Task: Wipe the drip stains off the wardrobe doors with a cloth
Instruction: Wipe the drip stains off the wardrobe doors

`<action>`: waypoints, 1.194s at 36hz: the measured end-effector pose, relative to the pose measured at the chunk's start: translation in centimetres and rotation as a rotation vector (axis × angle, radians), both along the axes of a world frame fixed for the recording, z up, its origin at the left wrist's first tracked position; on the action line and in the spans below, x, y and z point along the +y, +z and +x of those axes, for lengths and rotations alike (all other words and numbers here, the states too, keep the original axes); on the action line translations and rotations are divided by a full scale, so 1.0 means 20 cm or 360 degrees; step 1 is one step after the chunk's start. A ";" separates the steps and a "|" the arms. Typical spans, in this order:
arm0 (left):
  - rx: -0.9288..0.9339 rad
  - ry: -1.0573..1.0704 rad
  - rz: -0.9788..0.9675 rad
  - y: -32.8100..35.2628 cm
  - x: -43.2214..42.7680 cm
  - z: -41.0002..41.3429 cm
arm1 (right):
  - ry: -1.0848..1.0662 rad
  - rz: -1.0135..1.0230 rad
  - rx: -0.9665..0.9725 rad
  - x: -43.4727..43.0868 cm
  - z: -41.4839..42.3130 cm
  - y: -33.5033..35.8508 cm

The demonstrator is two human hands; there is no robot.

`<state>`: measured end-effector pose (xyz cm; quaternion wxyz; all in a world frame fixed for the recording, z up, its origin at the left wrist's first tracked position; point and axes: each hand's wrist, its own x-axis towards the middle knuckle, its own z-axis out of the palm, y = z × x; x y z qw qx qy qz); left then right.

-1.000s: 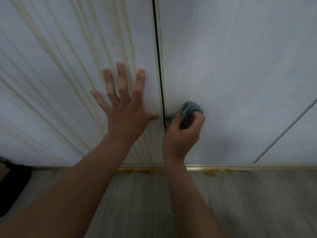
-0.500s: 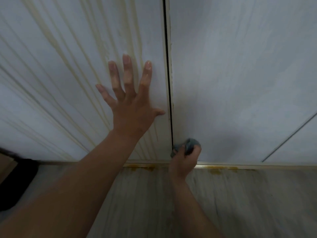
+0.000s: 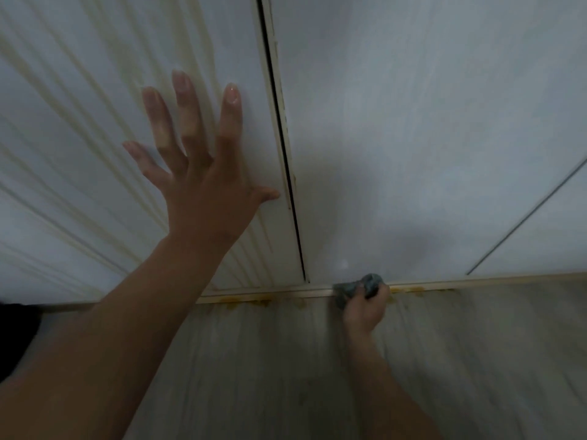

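Two white wardrobe doors fill the view, split by a dark vertical gap. The left door (image 3: 79, 138) carries several long yellowish drip stains (image 3: 104, 100) running down it. The right door (image 3: 413, 138) looks plain white. My left hand (image 3: 203, 173) lies flat on the left door with its fingers spread, the thumb near the gap. My right hand (image 3: 363, 309) grips a bunched grey-blue cloth (image 3: 355, 287) and presses it against the bottom edge of the right door, where the door meets the pale bottom rail (image 3: 286, 293).
Yellow-brown stain spots (image 3: 247, 301) sit along the bottom rail on both sides of the cloth. Grey wood-grain floor (image 3: 286, 376) lies below. A dark object (image 3: 16, 338) is at the left edge. A thin seam (image 3: 524, 217) crosses the right door.
My right hand has slid the cloth down the right door beside the gap and then a little rightward along the bottom rail. My left hand stays flat on the left door.
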<state>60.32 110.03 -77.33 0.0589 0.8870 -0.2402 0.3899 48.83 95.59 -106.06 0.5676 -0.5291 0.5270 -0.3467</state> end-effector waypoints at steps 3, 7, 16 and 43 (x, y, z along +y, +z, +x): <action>-0.0084 0.0006 0.0014 -0.02 0.02 0.01 | -0.0051 -0.0102 0.0218 -0.27 -0.14 -0.10; -0.0196 -0.0072 0.0172 -0.18 0.08 0.01 | -0.0112 -0.0209 0.0798 -0.69 -0.37 -0.21; 0.0086 -0.0071 0.0221 -0.31 0.07 0.03 | 0.0303 -0.0300 0.1391 -1.18 -0.50 -0.37; -0.0040 -0.0112 0.0208 -0.32 0.07 0.05 | 0.0376 -0.0439 0.1348 -0.40 -0.14 -0.41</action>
